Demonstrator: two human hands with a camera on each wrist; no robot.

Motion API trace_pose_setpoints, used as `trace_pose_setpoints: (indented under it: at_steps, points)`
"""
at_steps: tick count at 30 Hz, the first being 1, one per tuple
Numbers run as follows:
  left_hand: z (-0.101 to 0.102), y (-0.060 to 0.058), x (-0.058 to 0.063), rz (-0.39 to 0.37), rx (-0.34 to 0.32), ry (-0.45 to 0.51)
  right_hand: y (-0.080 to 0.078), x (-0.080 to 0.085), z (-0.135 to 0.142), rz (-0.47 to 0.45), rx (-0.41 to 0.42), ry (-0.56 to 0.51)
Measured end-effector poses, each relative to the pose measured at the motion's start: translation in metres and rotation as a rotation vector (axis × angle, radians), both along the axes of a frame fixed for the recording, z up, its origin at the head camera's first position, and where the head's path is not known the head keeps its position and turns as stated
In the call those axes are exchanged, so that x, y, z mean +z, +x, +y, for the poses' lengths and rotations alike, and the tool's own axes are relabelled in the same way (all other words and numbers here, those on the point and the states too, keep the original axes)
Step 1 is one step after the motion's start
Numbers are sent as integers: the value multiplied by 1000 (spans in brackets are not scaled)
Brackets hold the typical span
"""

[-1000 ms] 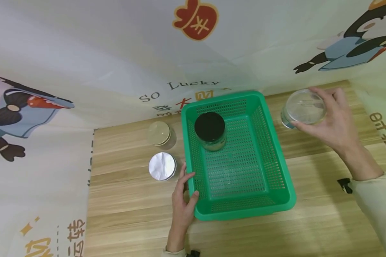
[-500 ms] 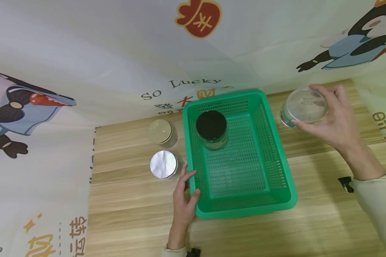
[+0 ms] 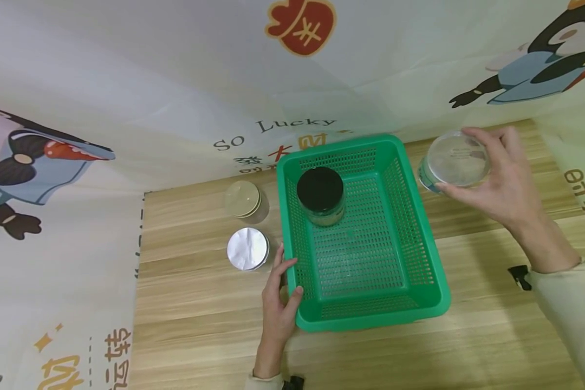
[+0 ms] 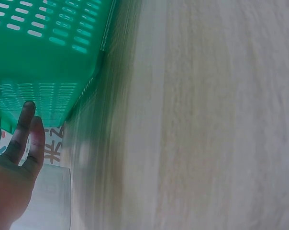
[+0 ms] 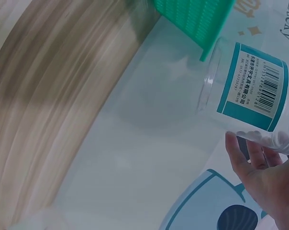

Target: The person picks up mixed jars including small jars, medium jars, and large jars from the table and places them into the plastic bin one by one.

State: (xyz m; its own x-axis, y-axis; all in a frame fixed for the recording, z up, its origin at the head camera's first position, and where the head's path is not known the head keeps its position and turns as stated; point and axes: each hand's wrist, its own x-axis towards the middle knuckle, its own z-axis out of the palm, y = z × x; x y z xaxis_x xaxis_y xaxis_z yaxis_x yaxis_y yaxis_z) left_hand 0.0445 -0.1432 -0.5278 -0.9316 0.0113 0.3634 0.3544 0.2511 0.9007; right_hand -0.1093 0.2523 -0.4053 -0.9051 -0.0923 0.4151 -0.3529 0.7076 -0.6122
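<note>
Head view: clear jar point(image 3: 455, 158) in right hand point(image 3: 506, 181), now nearer basket point(image 3: 361, 254)

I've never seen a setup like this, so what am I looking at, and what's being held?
There's no machine here, just a person's two bare hands. The widest picture comes from a camera on the head, looking down; the other two come from a camera on each wrist. On the wooden table sits a green basket with a black-lidded jar inside. Left of it stand a beige-lidded container and a silver-topped container. The left hand holds the basket's left rim; the right hand has a clear labelled jar in its grip.
</note>
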Motion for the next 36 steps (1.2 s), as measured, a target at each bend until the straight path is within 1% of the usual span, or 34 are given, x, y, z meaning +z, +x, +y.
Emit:
trace_pose_setpoints:
  at_steps: [6,12,19,28,34,36]
  points:
    - [0,-1,0,-4,0,-1,0,1,-4,-15,10,9]
    - [1,-2,-1,-16,-8,5,3,6,-12,-46,11,-15]
    - [-1,0,-3,-20,-4,7,2,11,-21,-24,42,-7]
    - [-2,2,-2,-26,-2,21,0,14,-27,-36,62,-17]
    - [-1,2,-3,-34,-2,24,1,14,-31,-68,73,-47]
    - [-1,2,-3,-40,1,24,1,14,-33,-67,98,-58]
